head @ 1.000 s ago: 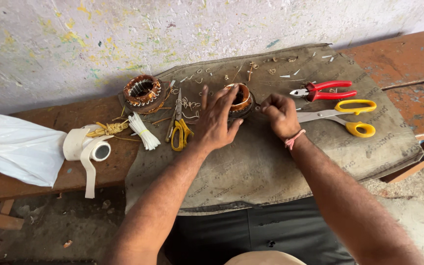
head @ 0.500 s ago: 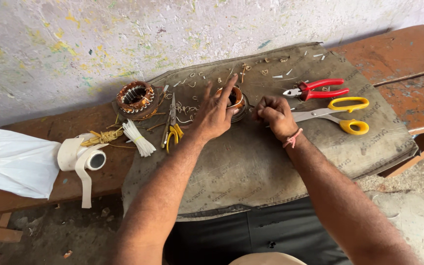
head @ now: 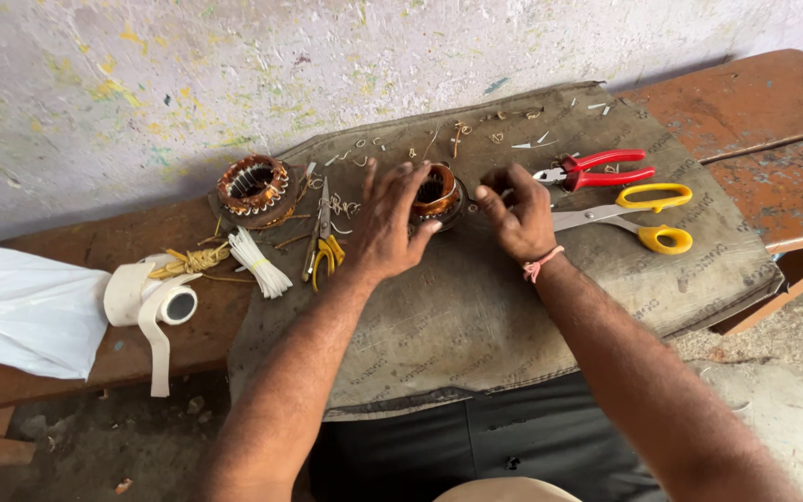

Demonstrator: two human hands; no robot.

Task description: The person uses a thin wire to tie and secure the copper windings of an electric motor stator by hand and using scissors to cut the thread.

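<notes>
Head view: a copper-wound stator (head: 438,192) is seen on the sackcloth (head: 476,307) covering the worktop (head: 755,102), steadied by the left hand (head: 390,223) with fingers spread over it. The right hand (head: 516,212) is pinched at its rim, what it pinches being too small to tell. Red pliers (head: 597,169) and yellow scissors (head: 643,216) are laid just beside.

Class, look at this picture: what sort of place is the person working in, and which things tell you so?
Probably a small, informal motor-repair bench: copper-wound stators, red pliers and yellow scissors lie on a sackcloth-covered wooden bench against a paint-flecked wall.
</notes>
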